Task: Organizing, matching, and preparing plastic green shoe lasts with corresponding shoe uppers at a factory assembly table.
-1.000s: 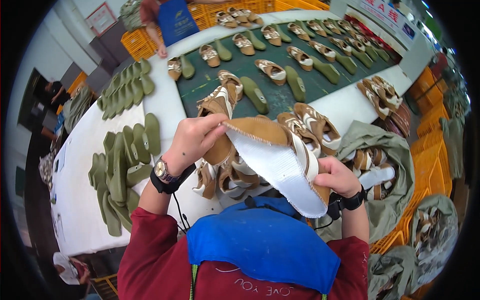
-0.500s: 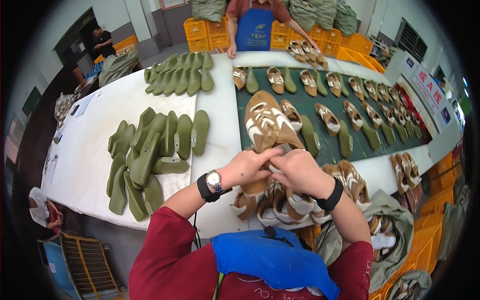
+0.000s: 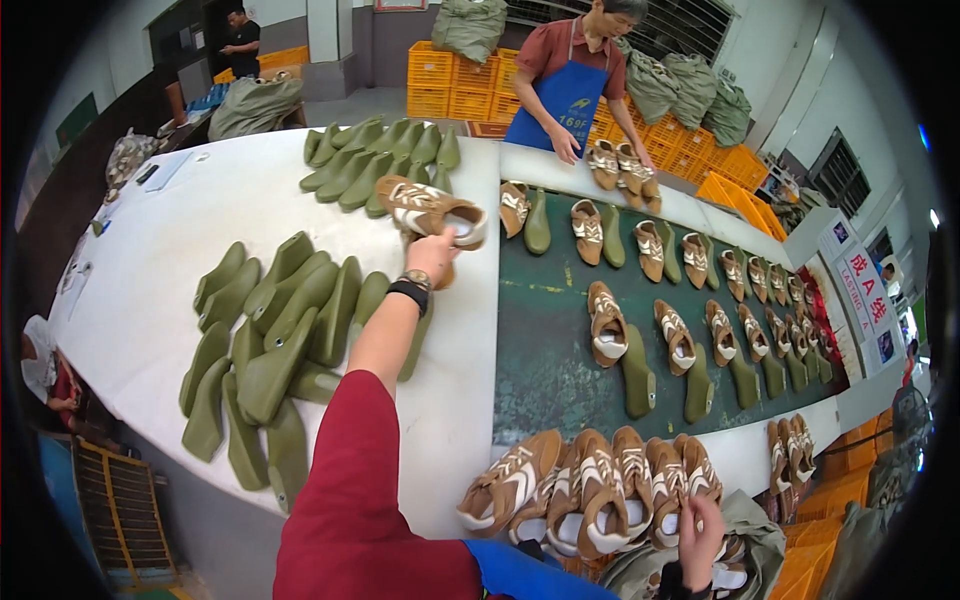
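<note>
Stretched out over the white table, my left hand grips a brown-and-white sneaker by its heel end, toe pointing left; part of what looks like a second one shows beneath. Just beyond it is a group of green shoe lasts; a looser pile of lasts lies nearer, left of my forearm. At the lower right, my right hand is raised beside a row of brown-and-white sneakers on the near edge. Its fingers look apart, with nothing seen in them.
Sneakers paired with lasts line the green conveyor belt to the right. Across the table a person in a blue apron has a hand at several sneakers. Orange crates stand behind. A grey-green sack is at the lower right.
My hands, together at the middle before, are now apart. The left has carried the sneaker far left toward the lasts; the right has moved down right to the row of sneakers. The view has shifted.
</note>
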A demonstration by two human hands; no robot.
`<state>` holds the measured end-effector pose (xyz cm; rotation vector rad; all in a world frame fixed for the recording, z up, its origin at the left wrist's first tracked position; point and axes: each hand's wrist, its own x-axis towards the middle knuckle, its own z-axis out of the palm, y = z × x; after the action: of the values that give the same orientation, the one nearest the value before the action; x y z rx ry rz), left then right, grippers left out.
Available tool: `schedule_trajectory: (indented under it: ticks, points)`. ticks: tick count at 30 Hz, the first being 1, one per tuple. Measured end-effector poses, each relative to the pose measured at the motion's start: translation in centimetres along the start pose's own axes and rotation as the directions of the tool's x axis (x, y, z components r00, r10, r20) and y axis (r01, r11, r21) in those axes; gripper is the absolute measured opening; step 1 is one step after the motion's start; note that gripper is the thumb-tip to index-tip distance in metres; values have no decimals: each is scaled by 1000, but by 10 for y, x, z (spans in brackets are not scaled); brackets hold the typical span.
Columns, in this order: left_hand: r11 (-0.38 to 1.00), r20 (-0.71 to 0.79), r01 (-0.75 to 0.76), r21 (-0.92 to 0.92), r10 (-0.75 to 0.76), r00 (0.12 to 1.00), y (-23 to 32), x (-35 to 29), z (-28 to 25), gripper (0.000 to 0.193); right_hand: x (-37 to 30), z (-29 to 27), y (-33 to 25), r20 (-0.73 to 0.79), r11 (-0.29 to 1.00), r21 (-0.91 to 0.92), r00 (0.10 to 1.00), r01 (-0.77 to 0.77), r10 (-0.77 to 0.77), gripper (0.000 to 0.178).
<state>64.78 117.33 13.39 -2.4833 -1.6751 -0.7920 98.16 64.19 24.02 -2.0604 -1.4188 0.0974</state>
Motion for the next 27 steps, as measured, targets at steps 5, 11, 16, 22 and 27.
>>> schedule_trajectory:
  ticks: [5, 11, 16, 22, 27]
  points:
    - [903, 532, 411, 127, -412, 740, -33, 0, 35, 71, -40, -22, 12, 1, 957, -183, 973, -226, 230, 26]
    - [971, 223, 176, 160, -210, 952, -49, -36, 22, 54, -52, -22, 53, -141, 945, -39, 938, -324, 316, 14]
    - [919, 574, 69, 388, -300, 762, -22, -95, -14, 61, -56, -18, 54, -190, 956, 45, 937, -291, 294, 14]
    - [992, 608, 35, 122, -102, 787, 0, -153, -5, 68, -86, -22, 69, -184, 919, 64, 901, -389, 394, 16]
    - [991, 628, -73, -110, 126, 768, 127, -164, 11, 56, -113, -27, 78, -217, 883, 88, 856, -462, 469, 15]
